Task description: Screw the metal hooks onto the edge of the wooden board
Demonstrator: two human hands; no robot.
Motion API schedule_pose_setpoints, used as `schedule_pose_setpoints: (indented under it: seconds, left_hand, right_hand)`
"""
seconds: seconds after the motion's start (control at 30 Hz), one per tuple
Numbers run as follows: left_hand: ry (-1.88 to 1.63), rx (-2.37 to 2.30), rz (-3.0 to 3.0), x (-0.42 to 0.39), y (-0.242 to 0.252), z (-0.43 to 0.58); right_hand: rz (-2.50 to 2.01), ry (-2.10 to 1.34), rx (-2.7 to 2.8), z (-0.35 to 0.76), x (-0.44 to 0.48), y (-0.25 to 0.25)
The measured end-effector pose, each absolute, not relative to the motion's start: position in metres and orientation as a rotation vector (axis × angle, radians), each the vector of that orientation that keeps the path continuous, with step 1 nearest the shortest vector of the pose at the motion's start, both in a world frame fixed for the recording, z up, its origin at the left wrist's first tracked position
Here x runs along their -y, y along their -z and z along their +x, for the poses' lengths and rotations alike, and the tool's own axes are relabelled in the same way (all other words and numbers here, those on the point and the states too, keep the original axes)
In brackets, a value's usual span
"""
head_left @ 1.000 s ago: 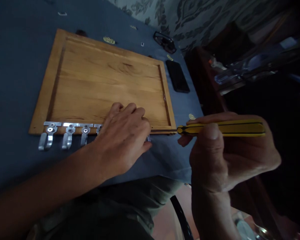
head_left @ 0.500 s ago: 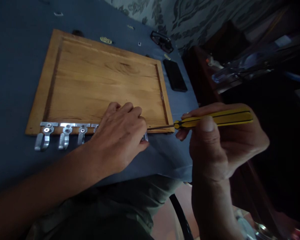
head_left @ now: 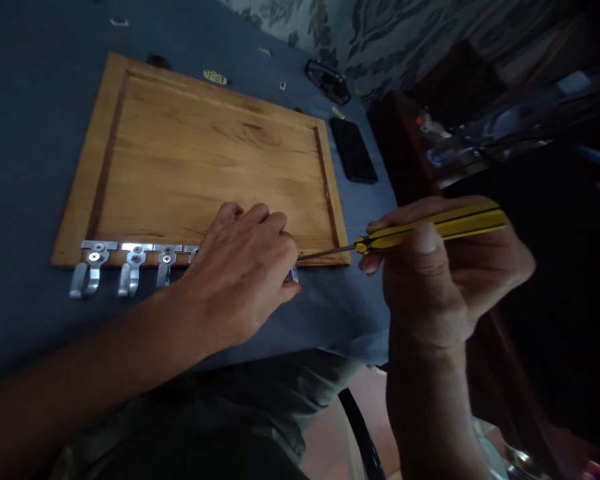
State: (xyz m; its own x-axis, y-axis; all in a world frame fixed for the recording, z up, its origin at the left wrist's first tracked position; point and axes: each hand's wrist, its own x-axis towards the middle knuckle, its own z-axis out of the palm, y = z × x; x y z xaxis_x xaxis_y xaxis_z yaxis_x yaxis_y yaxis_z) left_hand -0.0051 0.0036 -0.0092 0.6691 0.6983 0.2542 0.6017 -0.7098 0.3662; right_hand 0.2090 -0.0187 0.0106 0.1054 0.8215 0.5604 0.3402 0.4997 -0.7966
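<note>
A framed wooden board (head_left: 205, 153) lies on a blue-covered table, with several silver metal hooks (head_left: 130, 270) screwed along its near edge. My left hand (head_left: 245, 273) is closed over that edge with curled fingers. Beside its thumb shows a bit of another metal hook (head_left: 294, 273); the rest is hidden under the hand. Between thumb and fingers, my right hand (head_left: 440, 267) grips a yellow-and-black screwdriver (head_left: 445, 227). The shaft points left along the board's near edge, and its tip is hidden behind my left hand.
A black phone (head_left: 353, 150) and dark glasses (head_left: 327, 81) lie beyond the board's right side. Small perforated yellowish pieces (head_left: 215, 77) are scattered behind the board. Darker furniture with clutter (head_left: 445, 147) stands to the right. My legs are below the table's front edge.
The screwdriver has tilted, its handle rolled slightly in my right hand and its shaft now slanting more upward to the right. My left hand stays in place on the board's edge.
</note>
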Motion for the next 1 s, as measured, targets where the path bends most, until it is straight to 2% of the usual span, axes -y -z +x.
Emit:
schedule_pose_setpoints:
  seconds: [1.0]
  left_hand:
    - [-0.525, -1.080, 2.616, -0.002, 0.004, -0.003]
  right_hand:
    - [-1.050, -0.358, 1.699, 0.201, 0.027, -0.024]
